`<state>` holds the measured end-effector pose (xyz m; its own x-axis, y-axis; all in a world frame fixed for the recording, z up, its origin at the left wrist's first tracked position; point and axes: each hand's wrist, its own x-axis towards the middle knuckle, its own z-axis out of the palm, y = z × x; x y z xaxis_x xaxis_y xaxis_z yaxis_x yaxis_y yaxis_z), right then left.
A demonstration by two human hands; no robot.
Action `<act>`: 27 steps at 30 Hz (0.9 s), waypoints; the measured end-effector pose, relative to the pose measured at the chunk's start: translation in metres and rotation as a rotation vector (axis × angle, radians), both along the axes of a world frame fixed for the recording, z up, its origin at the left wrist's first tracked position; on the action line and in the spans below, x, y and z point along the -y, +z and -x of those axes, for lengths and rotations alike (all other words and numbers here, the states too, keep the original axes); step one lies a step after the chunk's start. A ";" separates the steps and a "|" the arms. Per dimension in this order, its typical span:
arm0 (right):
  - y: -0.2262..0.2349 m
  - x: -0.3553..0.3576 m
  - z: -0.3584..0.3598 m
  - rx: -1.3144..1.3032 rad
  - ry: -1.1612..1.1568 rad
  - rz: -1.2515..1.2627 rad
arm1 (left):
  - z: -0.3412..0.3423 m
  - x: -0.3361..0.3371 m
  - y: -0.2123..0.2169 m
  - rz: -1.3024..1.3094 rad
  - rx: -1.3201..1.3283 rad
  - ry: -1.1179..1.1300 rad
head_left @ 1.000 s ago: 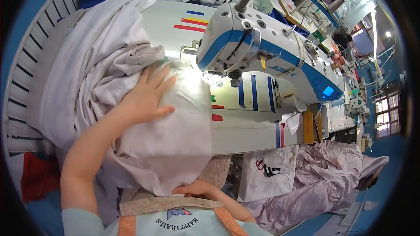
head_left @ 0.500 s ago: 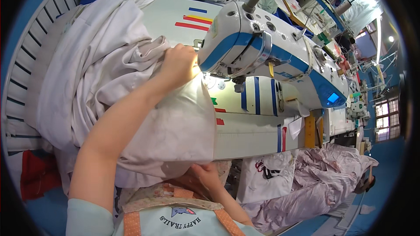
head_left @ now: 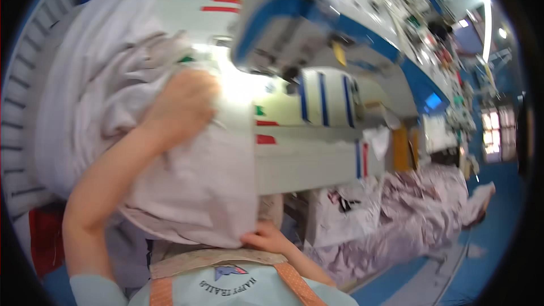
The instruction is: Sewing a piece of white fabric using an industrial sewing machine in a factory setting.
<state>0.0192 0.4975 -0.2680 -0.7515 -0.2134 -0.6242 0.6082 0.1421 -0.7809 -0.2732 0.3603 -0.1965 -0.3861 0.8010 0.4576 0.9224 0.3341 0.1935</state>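
Note:
A large pale white fabric (head_left: pixel 209 181) lies bunched and folded over the left of the sewing machine's bed, and its near part drapes toward my lap. My left hand (head_left: pixel 190 102), somewhat smeared by motion, is closed on the fabric just left of the lit needle area. Low in front of me, my right hand (head_left: pixel 267 238) pinches the fabric's near right corner, its thumb side up. The white and blue sewing machine (head_left: pixel 351 28) stands to the right of my left hand. Glare hides its needle and presser foot.
Colored tape strips (head_left: pixel 221 8) mark the pale machine bed (head_left: pixel 306 170). Right of my right hand lie a white bag (head_left: pixel 343 215) and a heap of pinkish fabric (head_left: pixel 408 215). Red cloth (head_left: pixel 46 238) hangs at the lower left. A slatted rail (head_left: pixel 20 107) borders the left side.
My left hand has drawn back from the machine head, leftward and toward me, with the fabric. My right hand has come from under the fabric's edge to its corner. The view has shifted.

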 end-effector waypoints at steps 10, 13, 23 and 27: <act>-0.103 -0.109 -0.068 -0.027 -0.806 -0.245 | -0.081 0.018 0.007 0.415 0.292 -0.183; -0.127 -0.178 -0.113 -0.081 -1.052 -1.349 | -0.080 0.019 0.001 0.379 0.249 -0.180; -0.159 -0.293 -0.147 0.131 -0.643 -1.613 | -0.082 0.015 0.008 0.340 0.216 -0.188; -0.100 -0.317 -0.153 -0.185 -1.074 -1.326 | -0.083 0.017 0.004 0.342 0.225 -0.185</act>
<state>0.1719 0.8150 -0.3675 -0.2787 0.9470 0.1600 0.7777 0.3203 -0.5409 -0.1899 0.3431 -0.1927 -0.2821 0.9564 0.0759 0.9203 0.2474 0.3029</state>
